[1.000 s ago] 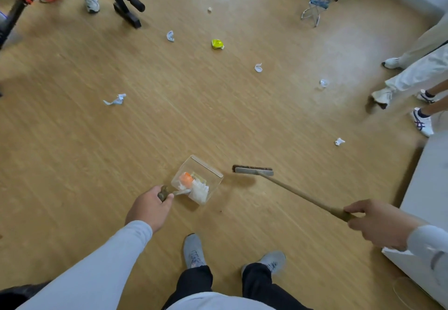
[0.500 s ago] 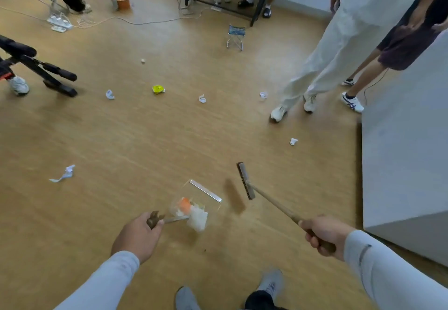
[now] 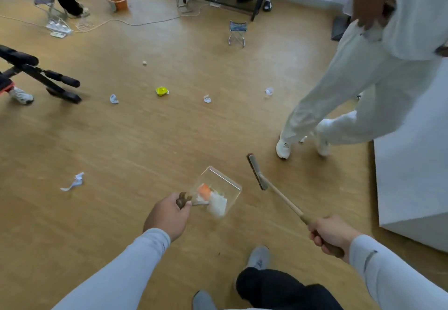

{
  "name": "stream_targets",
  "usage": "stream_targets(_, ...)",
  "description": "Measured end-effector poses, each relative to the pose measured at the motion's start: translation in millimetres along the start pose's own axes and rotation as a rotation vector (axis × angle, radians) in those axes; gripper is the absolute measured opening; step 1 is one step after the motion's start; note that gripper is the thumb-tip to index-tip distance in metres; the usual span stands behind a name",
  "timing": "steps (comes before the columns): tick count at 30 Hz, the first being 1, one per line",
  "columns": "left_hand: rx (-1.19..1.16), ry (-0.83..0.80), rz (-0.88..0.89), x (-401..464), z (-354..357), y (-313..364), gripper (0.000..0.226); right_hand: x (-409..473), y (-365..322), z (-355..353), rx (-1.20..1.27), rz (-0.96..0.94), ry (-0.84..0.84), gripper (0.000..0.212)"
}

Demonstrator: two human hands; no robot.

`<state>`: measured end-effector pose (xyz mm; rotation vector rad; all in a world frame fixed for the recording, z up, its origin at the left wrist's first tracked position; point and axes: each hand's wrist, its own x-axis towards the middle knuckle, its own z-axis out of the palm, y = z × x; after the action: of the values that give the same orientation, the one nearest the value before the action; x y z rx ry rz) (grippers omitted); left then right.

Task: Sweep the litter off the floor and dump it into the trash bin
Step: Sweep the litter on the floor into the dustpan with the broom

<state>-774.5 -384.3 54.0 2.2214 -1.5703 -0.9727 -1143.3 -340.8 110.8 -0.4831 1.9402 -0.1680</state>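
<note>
1. Above the floor (image 3: 121,145), the left hand (image 3: 167,215) grips the dustpan (image 3: 218,188) handle; the right hand (image 3: 332,234) is closed on the broom (image 3: 274,188).
2. The scraps (image 3: 207,98) scattered ahead look light and crumpled; sweep them gently and hold the broom low.
3. The view has lifted since a second ago; the broom head now angles away.

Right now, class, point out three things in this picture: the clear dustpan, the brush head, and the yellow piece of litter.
clear dustpan (image 3: 224,180): head view, on its transparent front wall.
brush head (image 3: 256,171): head view, on the middle of the bristle bar.
yellow piece of litter (image 3: 162,91): head view, on its crumpled centre.
</note>
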Motion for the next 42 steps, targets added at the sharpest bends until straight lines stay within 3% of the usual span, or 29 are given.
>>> stream_targets(4, -0.003, -0.018, -0.009, 32.9, 6.0, 23.7, 0.011, 35.6, -31.2, -5.2, 0.017, -0.011, 0.030, 0.016)
stream_targets(11, 0.081, -0.053, -0.022, 98.6, 14.6, 98.3, 0.026, 106.1, -103.7, -40.1, 0.079, -0.006, 0.033, 0.026)
stream_targets(17, 0.091, -0.083, -0.001, 153.2, 18.9, 164.6, 0.018, 143.8, -154.0, -72.4, 0.243, 0.018, 0.055, 0.014)
stream_targets(28, 0.149, -0.177, 0.129, 295.3, 29.9, 266.0, 0.017, 202.9, -234.9, -126.8, 0.357, 0.041, 0.187, 0.012)
stream_targets(42, 0.202, -0.355, 0.270, 477.8, 57.5, 381.4, 0.013, 253.3, -345.4, -211.1, 0.360, 0.206, 0.299, 0.017)
